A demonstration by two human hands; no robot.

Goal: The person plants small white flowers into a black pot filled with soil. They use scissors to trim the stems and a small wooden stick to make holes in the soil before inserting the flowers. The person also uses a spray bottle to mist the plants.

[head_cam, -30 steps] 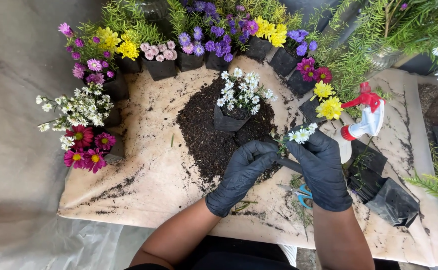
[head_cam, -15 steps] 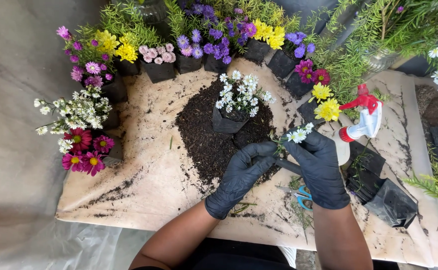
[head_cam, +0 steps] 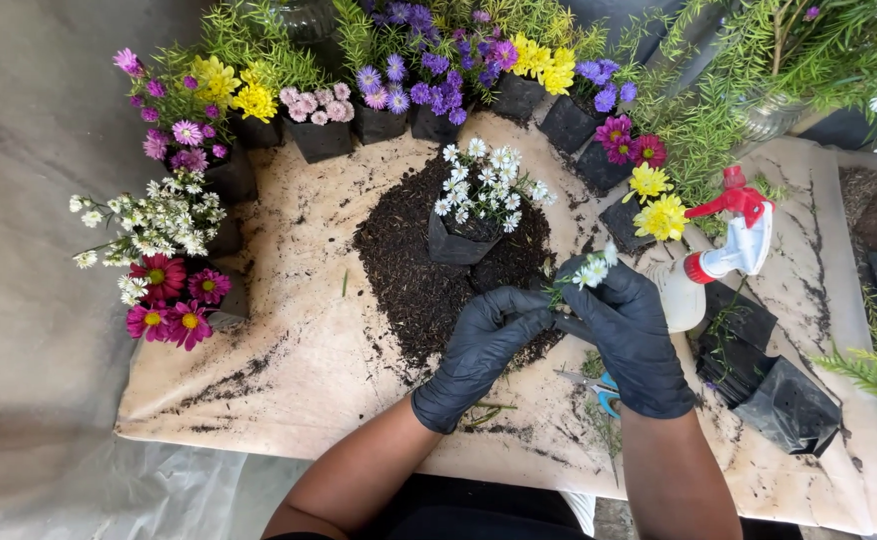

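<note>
Both gloved hands stay put: left hand (head_cam: 484, 345) and right hand (head_cam: 631, 335) pinch white sprig (head_cam: 589, 272); soil-strewn sheet (head_cam: 289, 350) beneath, potted flowers (head_cam: 379, 95) beyond.

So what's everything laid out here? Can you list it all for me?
small white-flower sprig: one, white and green, held between both gloved hands
soil pile: one, dark brown, middle of the sheet
white daisy plant in black bag: one, standing on the soil
potted flowers: a row, purple, pink, yellow, along the far edge
flower pots at left: several, white, magenta, red
yellow flowers: one cluster, right of the soil
spray bottle: one, white with red trigger, lying right
scissors: one, blue handles, partly under the right wrist
empty black grow bags: a few, right
work sheet: one, beige, soiled
left hand: black glove, pinching the stem
right hand: black glove, holding the sprig
</note>
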